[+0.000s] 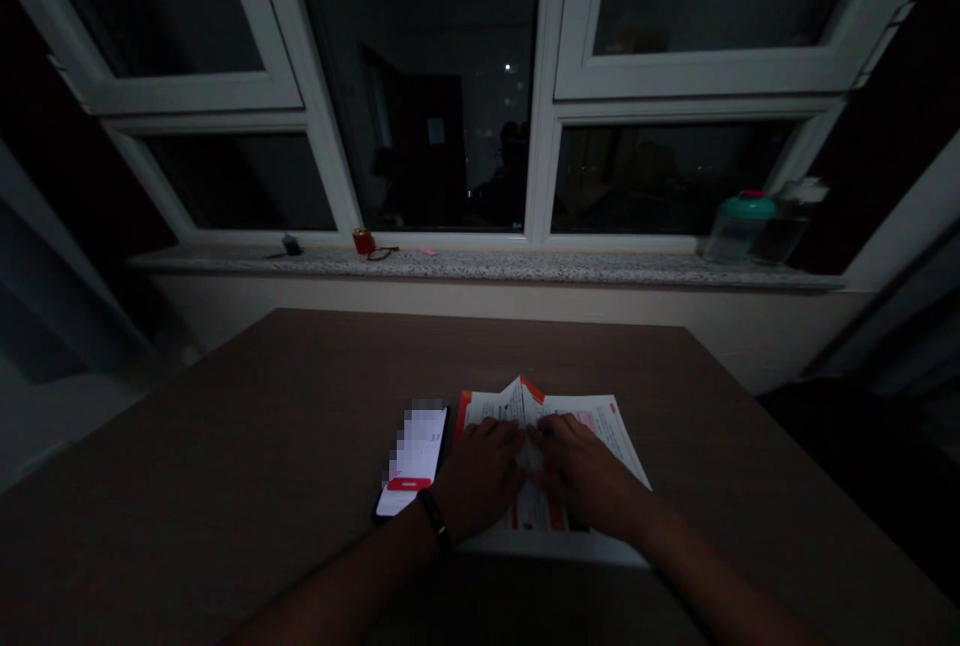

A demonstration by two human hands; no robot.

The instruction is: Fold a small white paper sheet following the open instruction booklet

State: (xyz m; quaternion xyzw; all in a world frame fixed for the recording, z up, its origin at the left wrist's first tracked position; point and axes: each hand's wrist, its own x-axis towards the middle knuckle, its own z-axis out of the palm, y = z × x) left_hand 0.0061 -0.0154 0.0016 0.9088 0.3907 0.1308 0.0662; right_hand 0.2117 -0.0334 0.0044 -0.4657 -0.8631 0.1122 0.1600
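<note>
A: Where was the paper [592,421]?

B: On the table [225,446], toward its near edge and a little right of the middle. It was a printed sheet with red trim, its long axis running from the near edge toward the far edge, with a raised fold peaking at its far end.

A: And the hands?

B: Both lay on top of it. The left hand [480,476] pressed down on the sheet's left half, the right hand [581,471] on its right half, and their fingertips met over the centre line, just below the peak. The fingers looked flattened and pressed together against the paper rather than pinching it, though the room was too dark to be sure of each finger.

A: Which hand was nearer the fold?

B: Neither; the crease ran straight away from both, between them.

A: Anything beside it?

B: A phone [414,461] with a lit screen, just left of the sheet, touching or nearly touching the left hand. A wristband [433,518] sat on that wrist. Well beyond the far edge, a sill [525,268] held a jar [739,224].
</note>
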